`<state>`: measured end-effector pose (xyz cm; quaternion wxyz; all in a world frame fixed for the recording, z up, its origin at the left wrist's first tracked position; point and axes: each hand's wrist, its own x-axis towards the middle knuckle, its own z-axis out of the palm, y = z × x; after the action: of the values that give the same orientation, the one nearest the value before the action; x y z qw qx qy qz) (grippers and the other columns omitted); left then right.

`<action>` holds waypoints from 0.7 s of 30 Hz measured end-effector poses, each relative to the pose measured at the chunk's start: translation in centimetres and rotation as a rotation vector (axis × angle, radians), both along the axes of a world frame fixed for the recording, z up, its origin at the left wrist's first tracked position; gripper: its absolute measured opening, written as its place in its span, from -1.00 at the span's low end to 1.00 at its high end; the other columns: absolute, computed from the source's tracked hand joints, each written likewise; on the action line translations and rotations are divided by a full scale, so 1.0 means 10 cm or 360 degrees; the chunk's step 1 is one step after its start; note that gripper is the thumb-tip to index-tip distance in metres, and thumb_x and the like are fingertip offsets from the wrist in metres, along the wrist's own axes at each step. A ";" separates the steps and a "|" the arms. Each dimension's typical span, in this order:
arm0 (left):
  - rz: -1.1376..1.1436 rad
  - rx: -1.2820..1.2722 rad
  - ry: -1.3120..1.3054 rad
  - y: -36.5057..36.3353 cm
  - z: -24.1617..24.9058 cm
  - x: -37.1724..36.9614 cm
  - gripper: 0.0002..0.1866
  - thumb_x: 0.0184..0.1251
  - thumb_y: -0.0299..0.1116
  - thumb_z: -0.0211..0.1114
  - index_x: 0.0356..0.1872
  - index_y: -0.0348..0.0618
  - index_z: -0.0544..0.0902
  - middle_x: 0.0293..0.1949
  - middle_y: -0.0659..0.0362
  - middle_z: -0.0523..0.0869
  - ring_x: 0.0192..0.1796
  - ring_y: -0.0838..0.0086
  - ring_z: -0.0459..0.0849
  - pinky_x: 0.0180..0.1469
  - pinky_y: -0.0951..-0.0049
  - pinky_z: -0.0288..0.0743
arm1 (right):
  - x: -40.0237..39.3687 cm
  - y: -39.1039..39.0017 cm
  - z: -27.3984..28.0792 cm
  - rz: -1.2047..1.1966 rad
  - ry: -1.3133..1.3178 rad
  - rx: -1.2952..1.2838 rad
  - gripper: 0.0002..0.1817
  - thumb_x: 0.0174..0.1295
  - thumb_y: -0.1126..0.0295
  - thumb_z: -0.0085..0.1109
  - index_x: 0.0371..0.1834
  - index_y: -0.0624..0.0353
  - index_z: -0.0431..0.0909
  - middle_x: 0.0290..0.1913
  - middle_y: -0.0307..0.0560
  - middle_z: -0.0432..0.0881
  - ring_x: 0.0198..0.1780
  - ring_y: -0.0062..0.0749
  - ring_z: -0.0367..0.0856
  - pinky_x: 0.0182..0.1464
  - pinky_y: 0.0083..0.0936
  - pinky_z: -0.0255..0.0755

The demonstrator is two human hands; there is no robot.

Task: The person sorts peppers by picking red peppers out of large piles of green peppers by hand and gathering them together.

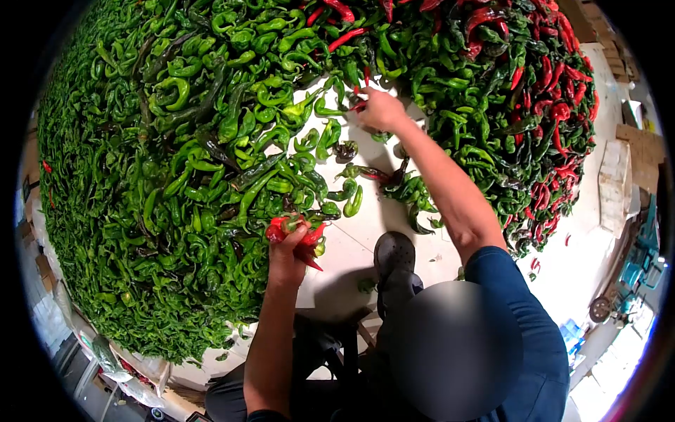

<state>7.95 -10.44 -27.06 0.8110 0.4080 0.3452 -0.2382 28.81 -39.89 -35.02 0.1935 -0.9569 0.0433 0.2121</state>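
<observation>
A bunch of red peppers [311,238] is gripped in my left hand [286,257], with green stem ends showing among them. That hand is closed, beside the near edge of the green pepper heap [204,162]. My right hand [384,111] reaches forward to the inner edge of the pile, its fingers closed on a red pepper [359,106]. Part of this pepper is hidden by the fingers. Between my hands, loose green peppers [353,202] and a dark reddish pepper [373,173] lie on the pale floor [358,232].
Mixed red and green peppers [548,119] are heaped on the right. My shoe [394,252] rests on the floor close to stray peppers. Pale boxes [615,184] and turquoise equipment [643,246] stand at the far right.
</observation>
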 end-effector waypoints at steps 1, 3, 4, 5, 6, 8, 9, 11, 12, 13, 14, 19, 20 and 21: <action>0.0047 -0.0001 -0.0003 0.07 -0.07 -0.04 -0.59 0.20 -0.49 0.37 0.08 -0.09 0.50 -0.15 0.15 0.66 -0.20 0.38 0.66 -0.21 0.32 0.61 | -0.02 -0.10 0.19 -0.0131 0.0109 0.0255 -0.58 0.05 0.25 0.33 -0.06 0.28 0.57 -0.28 0.05 0.74 -0.28 -0.21 0.74 -0.17 -0.30 0.62; 0.0105 -0.0003 0.0052 0.13 -0.08 -0.08 -0.58 0.19 -0.52 0.37 0.08 -0.08 0.50 -0.14 0.14 0.66 -0.18 0.37 0.66 -0.18 0.30 0.61 | -0.18 -0.28 0.48 -0.0280 0.0234 0.0522 -0.70 0.02 0.29 0.33 -0.22 0.23 0.66 -0.36 0.00 0.74 -0.45 -0.33 0.69 -0.28 -0.37 0.60; 0.0125 -0.0010 0.0073 0.14 -0.09 -0.09 -0.58 0.19 -0.53 0.36 0.09 -0.07 0.50 -0.13 0.13 0.66 -0.17 0.37 0.66 -0.17 0.29 0.61 | -0.31 -0.26 0.72 -0.0180 0.0335 0.0458 -0.70 0.05 0.30 0.33 -0.17 0.20 0.66 -0.34 -0.03 0.74 -0.41 -0.34 0.68 -0.22 -0.35 0.61; 0.0189 -0.0027 0.0066 0.17 -0.20 -0.15 -0.55 0.18 -0.57 0.36 0.12 -0.07 0.52 -0.11 0.11 0.66 -0.15 0.36 0.67 -0.13 0.27 0.61 | -0.51 -0.18 0.74 -0.0204 0.0348 0.0496 -0.67 0.06 0.22 0.34 -0.15 0.17 0.67 -0.33 -0.02 0.73 -0.33 -0.27 0.71 -0.15 -0.27 0.60; 0.0178 -0.0058 0.0065 0.16 -0.26 -0.18 -0.54 0.18 -0.59 0.36 0.13 -0.07 0.51 -0.11 0.11 0.66 -0.15 0.35 0.67 -0.10 0.26 0.61 | -0.71 -0.06 0.77 0.0008 0.0285 0.0287 -0.66 0.08 0.15 0.33 -0.18 0.14 0.67 -0.29 0.01 0.73 -0.23 -0.17 0.72 -0.08 -0.19 0.59; 0.0155 -0.0114 0.0071 0.12 -0.32 -0.24 -0.51 0.18 -0.61 0.35 0.16 -0.08 0.51 -0.12 0.11 0.66 -0.14 0.34 0.67 -0.05 0.25 0.61 | -1.07 0.16 0.59 0.0445 0.0111 -0.0052 -0.71 0.13 0.18 0.27 -0.23 0.17 0.61 -0.26 0.07 0.71 -0.16 -0.11 0.72 -0.08 -0.16 0.55; 0.0127 -0.0146 0.0068 0.06 -0.26 -0.22 -0.47 0.16 -0.63 0.35 0.19 -0.09 0.50 -0.12 0.10 0.66 -0.14 0.33 0.67 0.01 0.21 0.62 | -1.26 0.26 0.33 0.0487 0.0053 -0.0224 -0.76 0.14 0.29 0.20 -0.21 0.20 0.59 -0.24 0.04 0.70 -0.13 -0.13 0.70 0.01 -0.21 0.47; 0.0093 -0.0201 0.0039 -0.02 -0.24 -0.20 -0.47 0.15 -0.63 0.35 0.19 -0.09 0.51 -0.12 0.10 0.66 -0.13 0.32 0.67 0.04 0.20 0.62 | -1.51 0.38 -0.01 0.0454 -0.0354 -0.0443 -0.79 0.12 0.37 0.15 -0.19 0.18 0.54 -0.24 -0.02 0.68 -0.13 -0.17 0.68 0.06 -0.23 0.38; 0.0081 -0.0224 0.0035 -0.03 -0.22 -0.20 -0.47 0.15 -0.63 0.35 0.18 -0.09 0.51 -0.12 0.10 0.66 -0.13 0.32 0.67 0.05 0.19 0.62 | -1.57 0.42 -0.08 0.0406 -0.0499 -0.0531 -0.80 0.12 0.37 0.15 -0.20 0.17 0.53 -0.26 -0.04 0.67 -0.14 -0.18 0.67 0.05 -0.22 0.37; 0.0063 -0.0215 0.0028 -0.04 -0.19 -0.17 -0.47 0.14 -0.64 0.36 0.18 -0.10 0.51 -0.11 0.10 0.66 -0.13 0.32 0.68 0.07 0.18 0.61 | -1.59 0.42 -0.14 0.0415 -0.0467 -0.0503 -0.81 0.12 0.37 0.15 -0.21 0.16 0.52 -0.27 -0.04 0.67 -0.16 -0.18 0.67 0.04 -0.22 0.36; 0.0064 -0.0217 0.0035 -0.04 -0.15 -0.16 -0.47 0.14 -0.64 0.35 0.18 -0.10 0.51 -0.11 0.09 0.66 -0.13 0.32 0.68 0.08 0.18 0.61 | -1.59 0.39 -0.18 0.0426 -0.0441 -0.0476 -0.81 0.12 0.37 0.15 -0.21 0.15 0.52 -0.28 -0.05 0.67 -0.17 -0.19 0.66 0.04 -0.23 0.36; 0.0080 -0.0167 0.0003 0.01 -0.06 -0.10 -0.45 0.16 -0.60 0.37 0.21 -0.12 0.47 -0.11 0.09 0.65 -0.09 0.31 0.68 0.02 0.21 0.62 | -1.20 0.03 0.23 0.0004 0.0232 0.0160 -0.59 0.06 0.25 0.35 -0.14 0.30 0.52 -0.33 0.16 0.70 -0.30 -0.07 0.72 -0.18 -0.20 0.58; 0.0078 -0.0134 0.0001 0.02 -0.04 -0.11 -0.44 0.17 -0.59 0.38 0.22 -0.13 0.45 -0.12 0.08 0.65 -0.08 0.31 0.67 -0.02 0.23 0.63 | -1.14 -0.12 0.32 -0.0169 0.0279 0.0413 -0.54 0.02 0.29 0.39 -0.06 0.33 0.52 -0.36 0.07 0.69 -0.37 -0.20 0.70 -0.25 -0.32 0.59; 0.0075 -0.0175 0.0000 0.06 -0.09 -0.14 -0.39 0.16 -0.55 0.42 0.26 -0.11 0.43 -0.10 0.09 0.65 0.00 0.27 0.67 0.05 0.14 0.63 | -1.11 -0.22 0.53 -0.0325 0.0333 0.0752 -0.55 0.00 0.35 0.38 -0.05 0.33 0.52 -0.35 0.01 0.68 -0.36 -0.28 0.69 -0.24 -0.37 0.60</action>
<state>6.53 -9.86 -27.95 0.8376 0.3544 0.3412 -0.2376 17.76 -42.13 -29.68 0.4260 -0.8488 0.1085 0.2936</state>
